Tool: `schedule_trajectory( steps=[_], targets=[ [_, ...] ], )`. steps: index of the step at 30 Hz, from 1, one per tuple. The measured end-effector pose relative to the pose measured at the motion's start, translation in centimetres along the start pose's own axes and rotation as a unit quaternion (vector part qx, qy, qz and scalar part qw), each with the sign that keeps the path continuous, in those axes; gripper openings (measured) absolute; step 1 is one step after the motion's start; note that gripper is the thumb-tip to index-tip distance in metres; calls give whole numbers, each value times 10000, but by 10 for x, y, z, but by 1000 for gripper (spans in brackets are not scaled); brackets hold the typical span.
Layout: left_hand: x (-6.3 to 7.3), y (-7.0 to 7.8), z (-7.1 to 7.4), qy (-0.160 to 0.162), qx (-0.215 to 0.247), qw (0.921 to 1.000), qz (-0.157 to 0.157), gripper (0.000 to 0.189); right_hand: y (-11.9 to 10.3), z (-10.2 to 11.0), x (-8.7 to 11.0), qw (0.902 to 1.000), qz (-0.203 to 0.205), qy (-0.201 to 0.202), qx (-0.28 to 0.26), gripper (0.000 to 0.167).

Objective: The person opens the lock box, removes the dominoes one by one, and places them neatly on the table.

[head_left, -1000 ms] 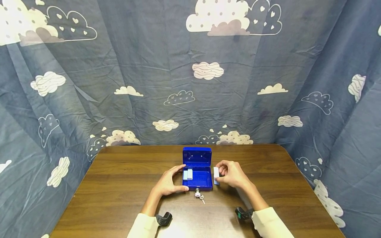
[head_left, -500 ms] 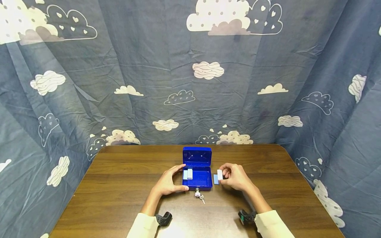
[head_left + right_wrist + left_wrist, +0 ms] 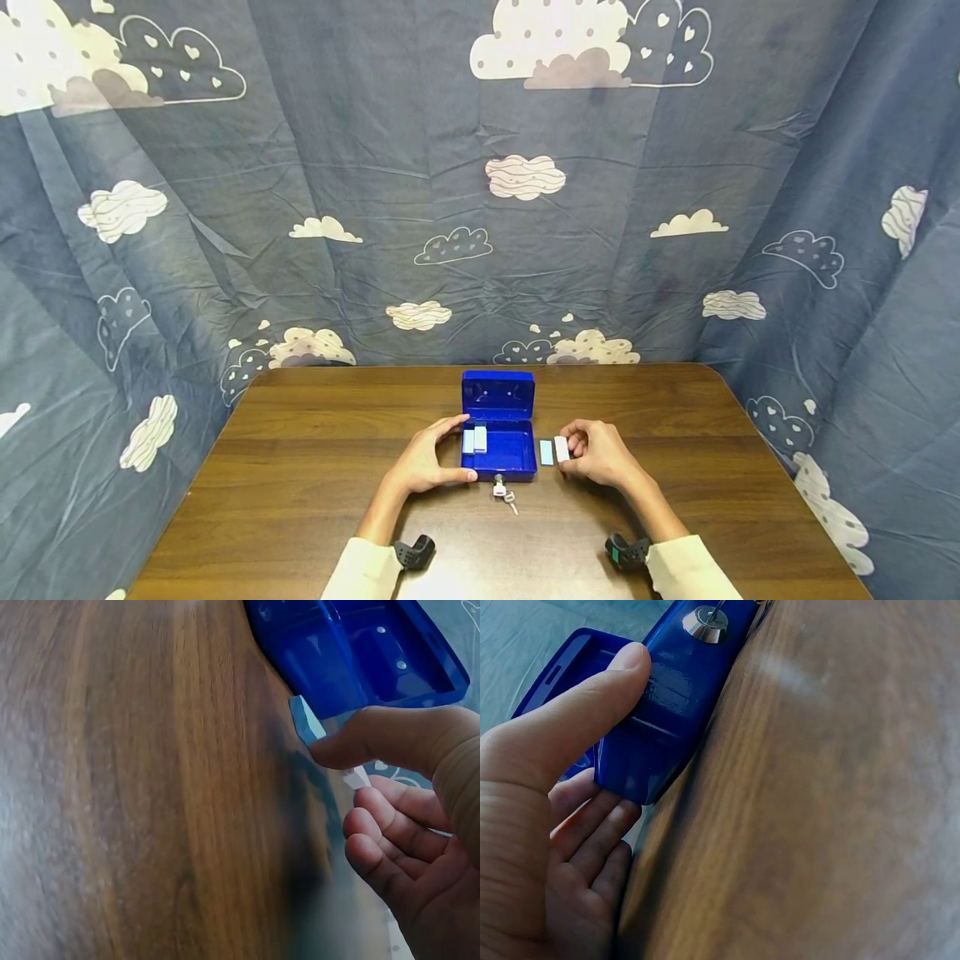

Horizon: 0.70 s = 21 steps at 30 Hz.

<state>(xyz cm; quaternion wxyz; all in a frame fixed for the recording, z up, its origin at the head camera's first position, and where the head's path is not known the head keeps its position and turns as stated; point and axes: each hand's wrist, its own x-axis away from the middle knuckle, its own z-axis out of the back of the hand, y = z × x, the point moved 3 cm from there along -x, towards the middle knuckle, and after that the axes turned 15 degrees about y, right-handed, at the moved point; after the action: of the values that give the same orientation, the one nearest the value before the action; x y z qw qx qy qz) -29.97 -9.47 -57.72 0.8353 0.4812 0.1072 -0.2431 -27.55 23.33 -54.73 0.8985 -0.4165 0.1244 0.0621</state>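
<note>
Booth-like, curtained-off spot, filming setup by look: creased grey-blue fabric [image 3: 382, 275] with pale cloud prints [image 3: 525, 177] hung behind and along both sides of wood-grain surface [image 3: 300, 500]; black wrist devices [image 3: 415, 552] worn. Home, office or lab: cannot tell.

1. Head view looks forward and down from well back, over the table [image 3: 285, 500] to the curtain [image 3: 375, 192].
2. Left wrist view looks closely at the blue box [image 3: 671, 694].
3. Right wrist view, also close, shares that box.
</note>
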Motion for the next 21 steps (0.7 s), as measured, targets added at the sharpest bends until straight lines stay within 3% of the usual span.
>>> schedule_trajectory(
  steps=[21],
  targets=[
    [-1,0,1,-12,-71,10000,7,97,17,0,-4,9979,-373,-370,-390,45]
  ],
)
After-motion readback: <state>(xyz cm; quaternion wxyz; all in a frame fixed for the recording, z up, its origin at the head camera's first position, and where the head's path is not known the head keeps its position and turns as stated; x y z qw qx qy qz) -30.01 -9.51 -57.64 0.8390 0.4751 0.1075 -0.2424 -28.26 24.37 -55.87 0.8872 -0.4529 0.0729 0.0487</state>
